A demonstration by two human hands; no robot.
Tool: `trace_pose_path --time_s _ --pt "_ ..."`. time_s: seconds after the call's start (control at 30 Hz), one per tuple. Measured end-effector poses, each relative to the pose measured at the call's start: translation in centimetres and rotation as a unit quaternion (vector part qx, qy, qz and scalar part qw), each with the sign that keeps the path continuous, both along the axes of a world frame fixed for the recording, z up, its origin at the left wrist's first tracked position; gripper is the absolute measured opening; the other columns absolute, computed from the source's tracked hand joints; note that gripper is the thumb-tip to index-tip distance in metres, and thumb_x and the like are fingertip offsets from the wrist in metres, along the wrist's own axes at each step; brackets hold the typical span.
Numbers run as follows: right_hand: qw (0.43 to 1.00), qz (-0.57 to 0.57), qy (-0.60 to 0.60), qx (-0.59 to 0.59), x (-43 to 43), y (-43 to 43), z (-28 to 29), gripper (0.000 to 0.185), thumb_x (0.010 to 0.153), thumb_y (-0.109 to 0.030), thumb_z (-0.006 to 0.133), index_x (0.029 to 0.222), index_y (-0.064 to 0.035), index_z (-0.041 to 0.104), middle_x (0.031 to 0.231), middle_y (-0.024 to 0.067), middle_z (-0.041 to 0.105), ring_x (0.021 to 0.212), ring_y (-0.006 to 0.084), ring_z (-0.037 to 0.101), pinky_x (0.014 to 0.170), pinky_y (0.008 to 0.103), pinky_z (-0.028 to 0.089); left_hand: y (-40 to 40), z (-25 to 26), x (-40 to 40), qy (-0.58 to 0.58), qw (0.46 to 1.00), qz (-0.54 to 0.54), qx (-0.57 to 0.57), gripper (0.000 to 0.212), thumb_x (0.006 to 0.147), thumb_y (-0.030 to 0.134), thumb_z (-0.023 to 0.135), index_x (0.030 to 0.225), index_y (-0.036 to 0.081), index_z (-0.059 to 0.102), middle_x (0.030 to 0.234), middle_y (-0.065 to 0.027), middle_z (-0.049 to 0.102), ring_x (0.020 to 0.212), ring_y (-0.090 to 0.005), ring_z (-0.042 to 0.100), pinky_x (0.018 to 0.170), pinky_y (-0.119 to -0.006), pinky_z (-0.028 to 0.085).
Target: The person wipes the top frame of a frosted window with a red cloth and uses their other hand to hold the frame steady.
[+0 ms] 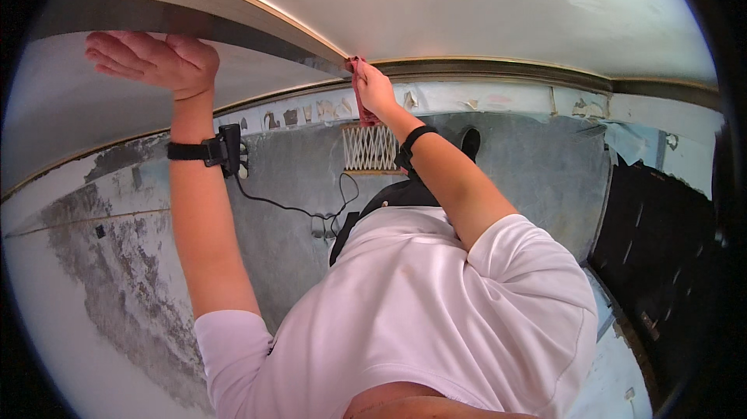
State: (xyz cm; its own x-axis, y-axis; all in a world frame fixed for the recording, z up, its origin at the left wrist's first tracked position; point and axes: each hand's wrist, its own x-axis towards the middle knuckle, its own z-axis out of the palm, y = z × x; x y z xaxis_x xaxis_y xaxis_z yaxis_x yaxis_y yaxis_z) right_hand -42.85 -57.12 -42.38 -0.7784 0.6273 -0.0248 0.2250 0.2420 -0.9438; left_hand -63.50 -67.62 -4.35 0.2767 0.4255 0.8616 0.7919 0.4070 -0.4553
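My left hand (154, 63) is raised at the upper left, its fingers spread a little, holding nothing and against the edge of a long dark panel or frame (233, 31). A red cloth (363, 101) is bunched in my right hand (376, 89), which presses it to the corner where the slanting panel meets a dark horizontal rail (467, 70). The cloth's lower part hangs below my fingers. Black straps are around both wrists; a black device sits on the left strap, with a cable running from it.
A white lattice rack (370, 149) stands low by the wall on the grey floor (525, 168). The cable (286, 207) hangs in front of me. Peeling wall surface (134, 255) is at the left, a black panel (653, 232) at the right. A dark shoe (471, 142) shows below.
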Motion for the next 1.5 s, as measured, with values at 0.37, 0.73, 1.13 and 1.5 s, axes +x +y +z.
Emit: trace_pose_path --time_s 0.37,0.73,1.13,1.5 --pt "0.998 -0.046 0.042 0.033 -0.1 -2.0 -4.3 0.045 0.1 -0.008 0.063 0.145 -0.0098 0.061 0.136 0.0212 0.068 0.117 0.0449 0.067 0.1 0.0498 0.056 -0.3 0.9 0.8 0.036 0.998 0.028 -0.034 0.07 0.114 0.036 0.029 0.173 0.001 0.017 0.18 -0.0274 0.01 0.167 -0.0451 0.008 0.133 -0.06 0.003" --pt "0.998 -0.061 0.02 -0.021 0.3 -1.3 -2.0 0.04 0.102 -0.011 0.061 0.142 -0.0113 0.065 0.137 0.0175 0.069 0.122 0.0409 0.066 0.101 0.0475 0.055 -0.3 0.5 0.9 0.026 0.999 0.034 -0.025 0.071 0.114 0.036 0.03 0.173 -0.001 0.018 0.18 -0.0274 0.011 0.167 -0.0461 0.008 0.133 -0.061 0.004" --pt "0.981 0.045 0.172 0.075 2.6 0.5 14.1 0.049 0.102 -0.009 0.06 0.15 -0.0054 0.057 0.146 0.021 0.064 0.117 0.0481 0.066 0.099 0.051 0.056 -0.2 -0.5 1.1 -0.018 0.998 0.047 0.024 0.07 0.111 0.033 0.032 0.172 0.001 0.022 0.178 -0.026 0.021 0.166 -0.047 0.015 0.133 -0.062 0.005" --pt "0.977 0.155 0.147 -0.012 4.8 4.6 31.0 0.046 0.103 -0.008 0.066 0.149 -0.0085 0.059 0.142 0.0182 0.068 0.105 0.0413 0.069 0.095 0.0433 0.057 -0.1 -1.8 1.2 -0.067 0.995 0.051 0.055 0.065 0.11 0.03 0.041 0.169 0.004 0.034 0.177 -0.0207 0.031 0.165 -0.0443 0.022 0.132 -0.063 0.009"
